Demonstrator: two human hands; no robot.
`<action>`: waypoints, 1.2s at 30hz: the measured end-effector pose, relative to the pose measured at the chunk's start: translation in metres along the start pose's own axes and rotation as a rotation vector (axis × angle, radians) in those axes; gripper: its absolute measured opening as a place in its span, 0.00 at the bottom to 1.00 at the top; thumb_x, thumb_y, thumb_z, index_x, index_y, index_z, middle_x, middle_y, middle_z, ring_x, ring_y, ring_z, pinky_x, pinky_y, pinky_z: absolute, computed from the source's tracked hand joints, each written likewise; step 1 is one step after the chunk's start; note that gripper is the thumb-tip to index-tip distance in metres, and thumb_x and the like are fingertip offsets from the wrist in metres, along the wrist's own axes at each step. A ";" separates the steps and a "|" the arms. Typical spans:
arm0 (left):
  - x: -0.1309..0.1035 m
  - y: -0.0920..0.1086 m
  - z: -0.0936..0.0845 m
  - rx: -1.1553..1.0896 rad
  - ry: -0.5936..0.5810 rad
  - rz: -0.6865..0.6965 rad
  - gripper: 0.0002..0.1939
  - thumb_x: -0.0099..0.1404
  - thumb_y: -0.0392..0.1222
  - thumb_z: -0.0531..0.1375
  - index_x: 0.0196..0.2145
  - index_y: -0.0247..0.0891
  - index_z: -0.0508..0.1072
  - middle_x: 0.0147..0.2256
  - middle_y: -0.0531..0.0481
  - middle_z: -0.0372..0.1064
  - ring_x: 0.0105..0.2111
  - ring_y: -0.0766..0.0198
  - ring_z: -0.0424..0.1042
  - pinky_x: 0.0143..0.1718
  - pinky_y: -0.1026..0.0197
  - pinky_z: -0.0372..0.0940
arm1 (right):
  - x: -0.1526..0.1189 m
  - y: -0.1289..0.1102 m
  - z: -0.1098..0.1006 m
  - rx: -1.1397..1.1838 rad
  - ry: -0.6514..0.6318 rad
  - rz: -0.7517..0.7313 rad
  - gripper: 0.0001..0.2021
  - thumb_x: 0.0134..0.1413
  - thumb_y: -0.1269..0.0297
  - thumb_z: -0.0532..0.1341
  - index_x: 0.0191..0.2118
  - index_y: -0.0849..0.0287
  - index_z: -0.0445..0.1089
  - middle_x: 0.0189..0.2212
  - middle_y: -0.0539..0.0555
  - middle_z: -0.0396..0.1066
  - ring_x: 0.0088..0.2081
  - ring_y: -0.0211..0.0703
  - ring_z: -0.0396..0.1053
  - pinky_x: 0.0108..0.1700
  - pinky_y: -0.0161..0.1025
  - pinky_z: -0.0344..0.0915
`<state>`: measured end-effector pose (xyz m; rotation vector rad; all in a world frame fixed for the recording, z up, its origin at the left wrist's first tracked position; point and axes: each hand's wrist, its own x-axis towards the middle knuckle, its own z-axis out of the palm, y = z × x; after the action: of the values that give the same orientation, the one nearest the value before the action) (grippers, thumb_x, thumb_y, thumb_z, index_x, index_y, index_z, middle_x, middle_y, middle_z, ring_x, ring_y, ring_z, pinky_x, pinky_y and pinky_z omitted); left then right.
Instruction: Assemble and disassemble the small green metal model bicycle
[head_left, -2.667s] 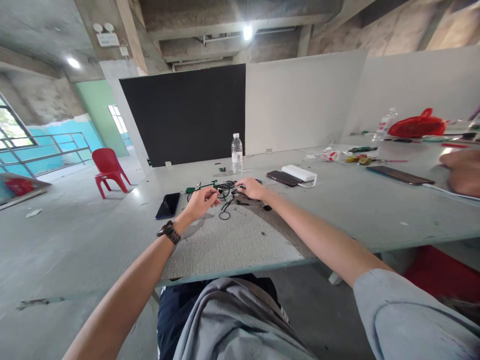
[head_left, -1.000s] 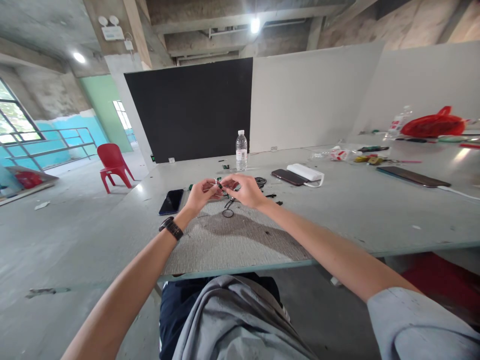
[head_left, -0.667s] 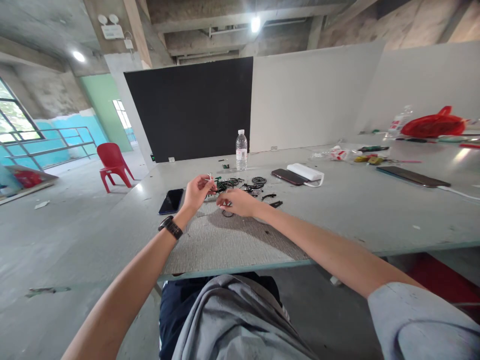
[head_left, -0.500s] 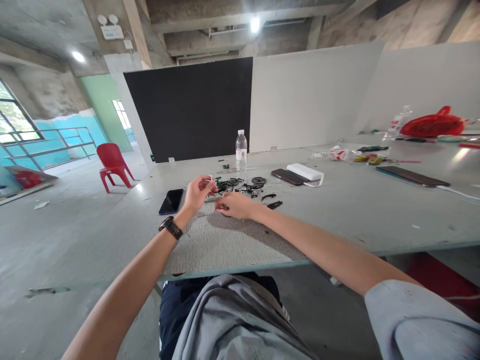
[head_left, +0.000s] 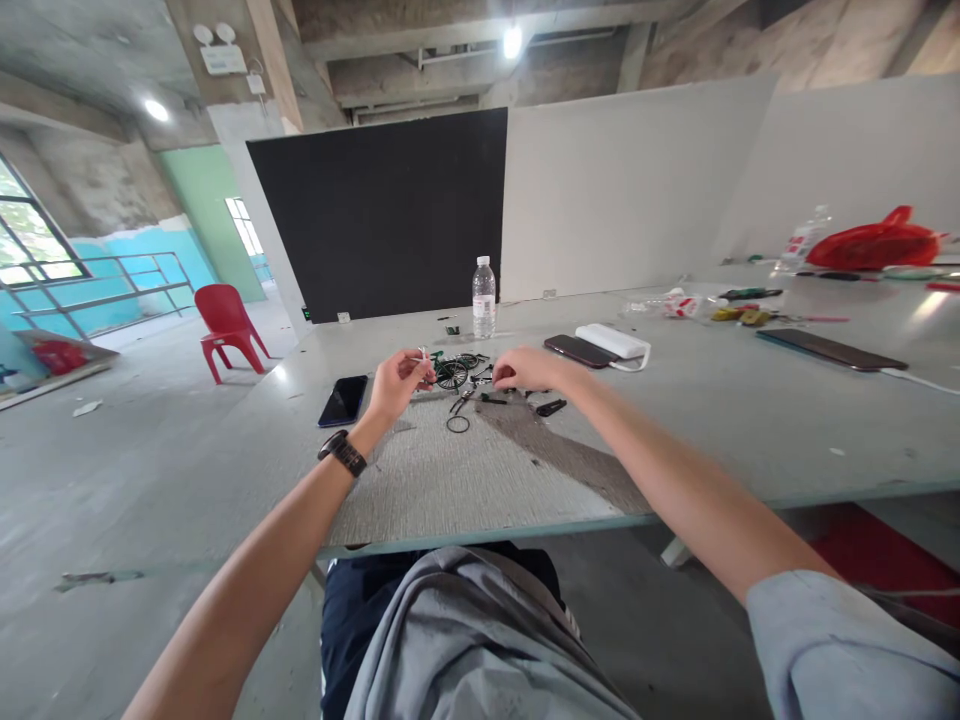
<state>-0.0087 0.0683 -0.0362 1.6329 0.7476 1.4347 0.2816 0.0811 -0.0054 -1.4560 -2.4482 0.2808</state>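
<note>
My left hand (head_left: 399, 387) is closed in a pinch at the end of a small model bicycle with green parts and a black spoked wheel (head_left: 451, 375). A thin pale tip shows above its fingertips. Farther right, my right hand (head_left: 525, 369) reaches down over small dark parts, its fingers curled together. Whatever lies under those fingers is hidden. Between the hands and nearer me are a thin black ring (head_left: 457, 425) and a slim black forked piece (head_left: 462, 402). A short dark piece (head_left: 493, 399) lies just below the right hand, beside a flat black part (head_left: 551, 408).
A phone (head_left: 343, 401) lies left of my left hand. A water bottle (head_left: 484, 300) stands behind the parts. To the right are another phone (head_left: 580, 351), a white power bank (head_left: 613, 341) with a cable, a larger phone (head_left: 831, 350) and a red bag (head_left: 874, 245).
My right hand has moved right and away from me, from beside the left hand to the scattered parts. The ring and forked piece are now uncovered. My left hand stays nearly still.
</note>
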 end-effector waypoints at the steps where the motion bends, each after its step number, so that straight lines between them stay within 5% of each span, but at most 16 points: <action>1: 0.000 0.000 0.000 0.004 -0.004 0.000 0.17 0.64 0.50 0.69 0.41 0.35 0.73 0.31 0.47 0.77 0.31 0.62 0.79 0.32 0.59 0.76 | 0.001 -0.003 0.003 0.006 -0.023 -0.006 0.02 0.51 0.63 0.72 0.30 0.53 0.81 0.31 0.55 0.81 0.31 0.46 0.75 0.33 0.43 0.66; 11: 0.000 0.000 0.001 0.009 -0.003 -0.009 0.18 0.63 0.51 0.70 0.41 0.35 0.73 0.31 0.47 0.77 0.31 0.61 0.78 0.32 0.59 0.75 | 0.001 -0.042 0.023 -0.033 -0.095 0.008 0.10 0.57 0.66 0.69 0.45 0.57 0.79 0.36 0.58 0.79 0.32 0.46 0.75 0.34 0.41 0.66; 20: 0.001 -0.003 0.000 0.012 -0.007 -0.005 0.18 0.63 0.52 0.69 0.41 0.34 0.74 0.30 0.46 0.77 0.30 0.62 0.78 0.32 0.59 0.75 | 0.001 -0.056 0.026 -0.069 -0.044 -0.161 0.06 0.63 0.68 0.60 0.36 0.56 0.75 0.36 0.57 0.77 0.32 0.45 0.70 0.34 0.42 0.62; 24: 0.001 -0.002 -0.001 0.023 -0.010 -0.008 0.19 0.62 0.52 0.70 0.41 0.34 0.73 0.29 0.46 0.77 0.30 0.61 0.79 0.32 0.59 0.76 | 0.000 -0.073 0.033 -0.053 -0.075 -0.171 0.09 0.68 0.64 0.55 0.41 0.56 0.72 0.34 0.57 0.75 0.30 0.45 0.67 0.32 0.41 0.59; 29: 0.002 -0.003 -0.001 0.013 -0.019 -0.008 0.20 0.62 0.53 0.70 0.41 0.35 0.73 0.29 0.47 0.77 0.29 0.61 0.78 0.31 0.58 0.76 | -0.003 -0.076 0.037 -0.048 -0.107 -0.127 0.17 0.63 0.71 0.57 0.55 0.55 0.73 0.38 0.59 0.76 0.31 0.47 0.69 0.31 0.40 0.59; 36: 0.002 -0.004 0.000 0.007 -0.012 -0.020 0.20 0.61 0.52 0.71 0.41 0.34 0.73 0.29 0.47 0.77 0.29 0.61 0.78 0.31 0.59 0.76 | -0.003 -0.080 0.035 -0.030 -0.058 -0.204 0.13 0.67 0.69 0.55 0.51 0.58 0.74 0.43 0.62 0.78 0.38 0.49 0.73 0.37 0.41 0.63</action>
<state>-0.0085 0.0716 -0.0386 1.6333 0.7606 1.4083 0.2051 0.0394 -0.0145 -1.2118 -2.6319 0.2471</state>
